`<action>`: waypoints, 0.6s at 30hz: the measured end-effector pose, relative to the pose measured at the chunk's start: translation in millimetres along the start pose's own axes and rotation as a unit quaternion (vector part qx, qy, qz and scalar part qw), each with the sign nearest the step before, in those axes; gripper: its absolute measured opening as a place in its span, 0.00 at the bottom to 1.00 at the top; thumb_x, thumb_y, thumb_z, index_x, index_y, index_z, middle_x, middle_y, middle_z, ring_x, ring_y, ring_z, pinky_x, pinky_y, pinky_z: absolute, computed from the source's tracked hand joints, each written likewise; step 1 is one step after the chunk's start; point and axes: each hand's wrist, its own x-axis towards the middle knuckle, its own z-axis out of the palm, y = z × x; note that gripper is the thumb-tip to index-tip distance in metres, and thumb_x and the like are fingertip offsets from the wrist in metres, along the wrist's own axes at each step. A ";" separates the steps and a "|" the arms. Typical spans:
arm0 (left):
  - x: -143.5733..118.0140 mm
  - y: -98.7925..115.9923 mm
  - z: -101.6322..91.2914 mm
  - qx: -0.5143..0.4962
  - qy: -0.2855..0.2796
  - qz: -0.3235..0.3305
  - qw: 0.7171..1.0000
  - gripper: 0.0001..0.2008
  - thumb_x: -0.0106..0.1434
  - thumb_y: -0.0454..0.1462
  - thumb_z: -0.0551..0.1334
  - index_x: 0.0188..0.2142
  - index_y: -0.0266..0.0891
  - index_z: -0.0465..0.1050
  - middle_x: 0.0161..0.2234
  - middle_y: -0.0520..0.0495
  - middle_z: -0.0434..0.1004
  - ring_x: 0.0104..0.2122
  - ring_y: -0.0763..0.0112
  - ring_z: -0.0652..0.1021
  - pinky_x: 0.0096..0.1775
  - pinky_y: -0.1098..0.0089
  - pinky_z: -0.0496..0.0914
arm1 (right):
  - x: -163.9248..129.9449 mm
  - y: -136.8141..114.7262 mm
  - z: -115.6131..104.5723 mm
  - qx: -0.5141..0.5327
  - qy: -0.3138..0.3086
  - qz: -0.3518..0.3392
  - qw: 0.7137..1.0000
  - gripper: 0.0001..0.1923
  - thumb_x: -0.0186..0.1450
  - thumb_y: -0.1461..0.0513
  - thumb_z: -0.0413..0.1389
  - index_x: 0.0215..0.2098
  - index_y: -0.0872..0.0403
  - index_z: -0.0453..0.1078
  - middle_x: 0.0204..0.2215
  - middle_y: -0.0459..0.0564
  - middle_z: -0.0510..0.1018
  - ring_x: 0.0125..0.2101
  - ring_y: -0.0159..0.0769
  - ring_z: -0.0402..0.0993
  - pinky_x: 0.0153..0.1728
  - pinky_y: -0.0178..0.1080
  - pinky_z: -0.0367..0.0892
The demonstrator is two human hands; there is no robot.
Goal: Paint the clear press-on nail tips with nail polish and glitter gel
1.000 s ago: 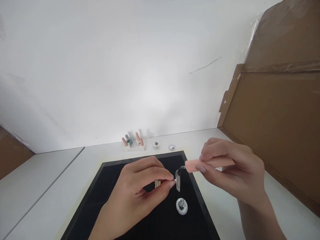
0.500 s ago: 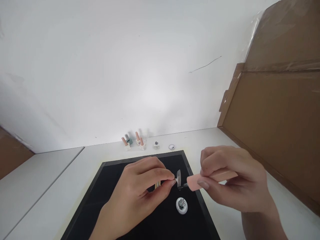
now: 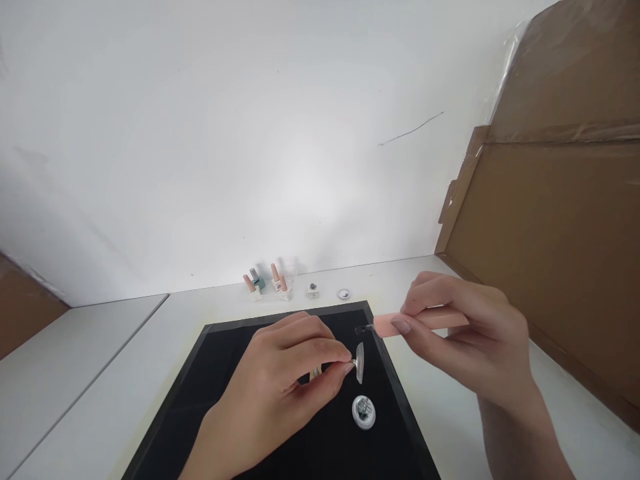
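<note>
The left hand (image 3: 285, 380) is pinching a thin stick between thumb and forefinger, and a clear nail tip (image 3: 359, 362) is standing at the stick's outer end, just past the fingertips. The right hand (image 3: 460, 340) is closing thumb and fingers around a peach-coloured brush handle (image 3: 420, 323), whose dark bristle end (image 3: 361, 329) is hovering just above the nail tip, close to it but not touching.

Both hands are working over a black mat (image 3: 240, 413) that is lying on a white table (image 3: 100, 373). Directly below the nail tip, a small round white pot (image 3: 363, 410) with grey flecked contents is sitting on the mat. Beyond the hands, at the table's far edge, several small polish bottles (image 3: 265, 283) are standing in a cluster, and two tiny pots (image 3: 327, 291) are sitting just to their right. A plain white wall (image 3: 250, 147) is rising behind the table. To the right of the right hand, a large sheet of brown cardboard (image 3: 550, 233) is leaning upright, with clear tape showing along its top edge.
</note>
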 end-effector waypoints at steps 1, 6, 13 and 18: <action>-0.4 -1.0 -0.3 0.001 0.001 -0.003 1.000 0.07 0.61 0.24 0.63 0.32 0.35 0.77 0.25 0.49 0.75 0.24 0.76 0.73 0.25 0.76 0.67 | 0.3 -0.4 -0.1 0.016 0.004 -0.002 1.000 0.10 0.62 0.72 0.59 0.29 0.53 0.65 0.14 0.39 0.69 0.17 0.26 0.61 0.19 0.32 0.59; 0.9 -6.3 0.3 0.024 0.015 -0.003 1.000 0.07 0.60 0.25 0.64 0.33 0.36 0.76 0.25 0.50 0.75 0.24 0.76 0.72 0.25 0.75 0.66 | 1.6 -3.4 -0.3 0.093 -0.035 -0.004 0.995 0.11 0.60 0.73 0.57 0.27 0.53 0.64 0.14 0.38 0.69 0.16 0.25 0.59 0.17 0.31 0.56; 6.0 -3.4 5.6 0.039 0.002 0.007 0.999 0.07 0.61 0.25 0.63 0.31 0.36 0.75 0.24 0.51 0.73 0.23 0.76 0.71 0.25 0.75 0.65 | 0.8 -1.8 0.5 0.037 -0.094 0.013 0.995 0.13 0.60 0.73 0.57 0.26 0.52 0.61 0.13 0.35 0.57 0.16 0.23 0.54 0.17 0.29 0.52; 4.8 -2.7 7.2 0.041 -0.012 0.007 0.999 0.07 0.61 0.25 0.63 0.32 0.36 0.75 0.25 0.51 0.73 0.24 0.76 0.71 0.25 0.75 0.65 | 1.1 -0.6 0.2 0.000 -0.089 0.021 0.996 0.13 0.61 0.71 0.59 0.26 0.52 0.61 0.16 0.35 0.59 0.17 0.22 0.56 0.17 0.28 0.53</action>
